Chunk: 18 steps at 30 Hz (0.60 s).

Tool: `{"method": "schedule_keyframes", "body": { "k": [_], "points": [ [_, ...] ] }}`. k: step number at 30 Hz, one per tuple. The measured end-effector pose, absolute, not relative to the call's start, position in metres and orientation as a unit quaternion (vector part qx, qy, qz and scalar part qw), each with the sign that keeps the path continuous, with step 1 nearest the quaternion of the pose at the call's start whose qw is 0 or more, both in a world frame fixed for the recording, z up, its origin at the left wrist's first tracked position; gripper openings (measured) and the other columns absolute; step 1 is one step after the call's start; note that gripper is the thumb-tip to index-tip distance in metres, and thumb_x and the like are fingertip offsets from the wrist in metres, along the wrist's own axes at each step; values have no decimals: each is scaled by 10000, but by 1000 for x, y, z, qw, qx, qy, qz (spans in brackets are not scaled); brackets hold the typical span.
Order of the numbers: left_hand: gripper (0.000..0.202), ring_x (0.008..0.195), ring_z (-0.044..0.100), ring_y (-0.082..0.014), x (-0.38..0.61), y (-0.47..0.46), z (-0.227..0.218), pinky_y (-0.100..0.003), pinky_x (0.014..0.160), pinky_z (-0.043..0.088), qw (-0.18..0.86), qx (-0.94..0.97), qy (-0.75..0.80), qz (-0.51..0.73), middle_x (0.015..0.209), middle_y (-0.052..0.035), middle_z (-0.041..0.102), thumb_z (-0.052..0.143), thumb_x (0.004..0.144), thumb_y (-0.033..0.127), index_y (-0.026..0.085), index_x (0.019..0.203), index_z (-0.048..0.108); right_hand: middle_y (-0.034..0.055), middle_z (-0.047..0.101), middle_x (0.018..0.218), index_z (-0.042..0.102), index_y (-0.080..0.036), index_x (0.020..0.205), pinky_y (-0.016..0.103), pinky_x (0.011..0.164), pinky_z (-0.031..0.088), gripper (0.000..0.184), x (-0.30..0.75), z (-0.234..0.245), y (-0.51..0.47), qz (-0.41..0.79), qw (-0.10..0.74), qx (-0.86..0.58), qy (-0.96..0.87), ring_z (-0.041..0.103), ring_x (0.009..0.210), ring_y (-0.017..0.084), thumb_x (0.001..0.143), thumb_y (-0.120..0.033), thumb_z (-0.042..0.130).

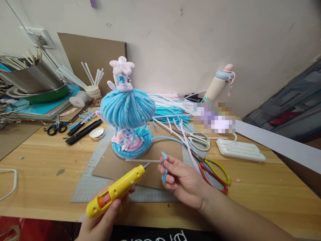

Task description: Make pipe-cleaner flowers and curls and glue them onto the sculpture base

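Observed through the head view: my left hand [106,219] is wrapped around a yellow glue gun [121,185], its metal tip pointing toward my right hand [182,179], which pinches a short, bent blue strip [164,176] between thumb and fingers. Tip and strip are apart, and I can confirm no glue on the strip at this range. I assess the step in hand as bringing glue to the strip. The next move, in my judgement, calls for a steady pinch and a small, controlled closing of that gap, with the fingertips kept away from the tip, since it may be hot. The strip looks soft and fuzzy, wavy along its length and partly hidden by the fingers. Beyond both hands, the plush craft piece [127,110] stands upright on a cardboard sheet [106,169]: ribbed blue dome, pale pink flower on top, round coiled blue base with pink coils and small blossoms. Neither hand touches it.
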<state>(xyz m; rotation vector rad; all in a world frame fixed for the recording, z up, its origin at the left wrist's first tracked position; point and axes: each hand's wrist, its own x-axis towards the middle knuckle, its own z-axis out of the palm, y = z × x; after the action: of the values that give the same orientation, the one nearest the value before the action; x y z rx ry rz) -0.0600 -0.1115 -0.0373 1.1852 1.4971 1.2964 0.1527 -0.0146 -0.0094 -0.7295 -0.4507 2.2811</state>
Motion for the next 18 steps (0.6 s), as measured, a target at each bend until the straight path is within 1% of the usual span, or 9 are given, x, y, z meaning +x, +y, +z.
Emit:
{"method": "schedule_keyframes", "body": {
  "k": [3, 6, 8, 10, 12, 14, 16, 18],
  "points": [
    [338, 791, 675, -208, -58, -113, -38, -274, 727, 564, 409, 439, 607, 521, 904, -74, 732, 578, 780, 505, 218, 914, 693, -19, 614, 667, 587, -176, 853, 139, 414, 251, 182, 153, -9, -16, 886, 336, -262, -184, 396, 426, 16, 758, -255, 719],
    [339, 763, 676, -208, -57, -113, -37, -266, 690, 569, 412, 455, 601, 512, 885, -76, 734, 594, 763, 511, 217, 897, 698, 2, 632, 769, 589, -169, 844, 142, 433, 289, 162, 154, -8, -17, 888, 339, -251, -180, 457, 488, 27, 762, -231, 714],
    [357, 763, 675, -214, -56, -113, -35, -274, 691, 571, 406, 451, 608, 512, 884, -82, 733, 588, 760, 526, 209, 879, 700, -4, 605, 794, 598, -152, 830, 133, 447, 304, 161, 154, -7, -17, 890, 346, -245, -169, 467, 527, 23, 744, -195, 726],
    [369, 765, 675, -216, -56, -111, -33, -287, 706, 575, 397, 441, 616, 518, 890, -83, 731, 584, 760, 533, 201, 872, 698, -18, 570, 755, 603, -136, 825, 122, 433, 287, 157, 154, -7, -16, 896, 343, -233, -159, 432, 504, 7, 738, -179, 727],
    [346, 703, 670, -204, -56, -107, -29, -282, 673, 578, 399, 453, 617, 506, 837, -75, 730, 621, 741, 503, 192, 873, 696, -24, 551, 702, 601, -123, 813, 116, 417, 266, 156, 154, -7, -14, 900, 341, -224, -153, 405, 477, 0, 732, -175, 724],
    [319, 644, 656, -186, -54, -101, -24, -260, 607, 571, 404, 460, 626, 483, 795, -64, 723, 674, 713, 439, 184, 905, 686, -22, 563, 672, 586, -128, 790, 115, 417, 267, 171, 154, -8, -14, 896, 348, -232, -151, 428, 482, 8, 702, -151, 731],
    [337, 630, 641, -166, -50, -94, -18, -241, 565, 555, 411, 442, 639, 476, 853, -65, 718, 701, 699, 385, 178, 962, 655, -18, 590, 665, 558, -148, 771, 120, 427, 281, 206, 152, -9, -16, 883, 362, -251, -159, 469, 498, 25, 666, -122, 734],
    [360, 640, 623, -142, -44, -87, -11, -229, 571, 545, 417, 428, 635, 489, 932, -66, 701, 701, 706, 361, 179, 1004, 615, -15, 620, 675, 517, -169, 752, 130, 423, 291, 241, 149, -11, -20, 871, 370, -269, -179, 495, 491, 40, 649, -105, 725]
  ]
}}
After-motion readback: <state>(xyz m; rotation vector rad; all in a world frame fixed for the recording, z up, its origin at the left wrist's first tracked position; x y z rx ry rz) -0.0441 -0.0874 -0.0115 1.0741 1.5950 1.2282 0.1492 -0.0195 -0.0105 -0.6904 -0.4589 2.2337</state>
